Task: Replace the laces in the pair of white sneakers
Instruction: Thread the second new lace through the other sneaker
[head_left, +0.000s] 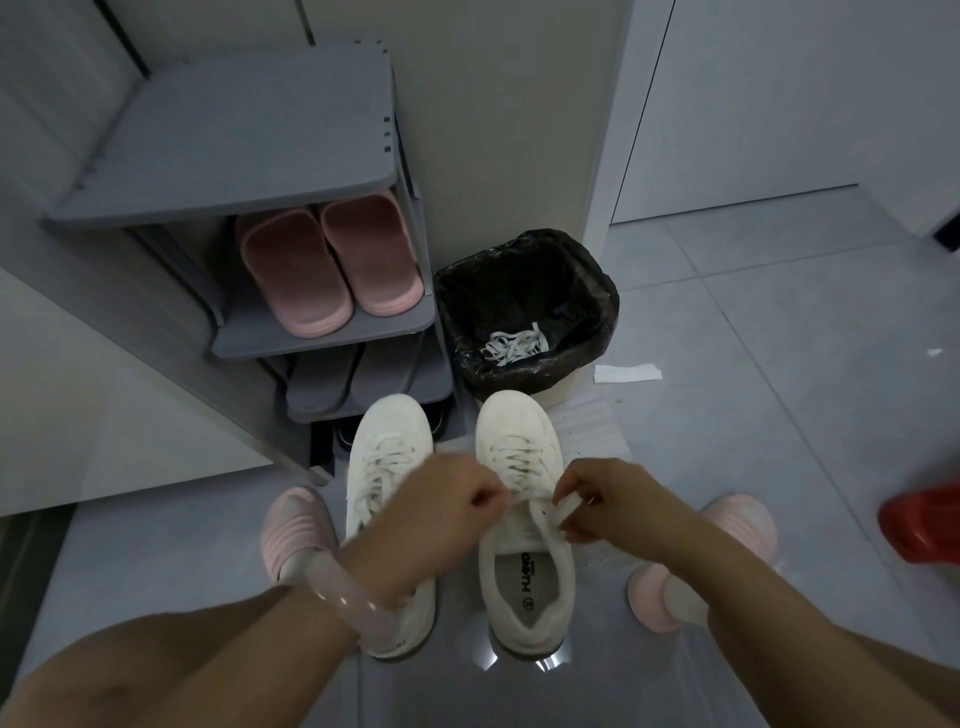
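while both hands pinch lace ends (566, 506) | right sneaker (524, 525) beneath | left sneaker (389, 467) beside

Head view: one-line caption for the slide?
Both hands, left hand and right hand, pull lace ends at the right sneaker; old laces lie in the bin.

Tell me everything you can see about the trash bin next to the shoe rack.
The small square trash bin stands upright on the grey tiled floor, right of the grey shoe rack and just beyond the toe of the right white sneaker. A crinkled, glossy black plastic liner is folded over its rim, hiding most of the pale body. It is open, with no lid visible. A loose tangle of flat white laces lies at the bottom. Neither hand touches it.
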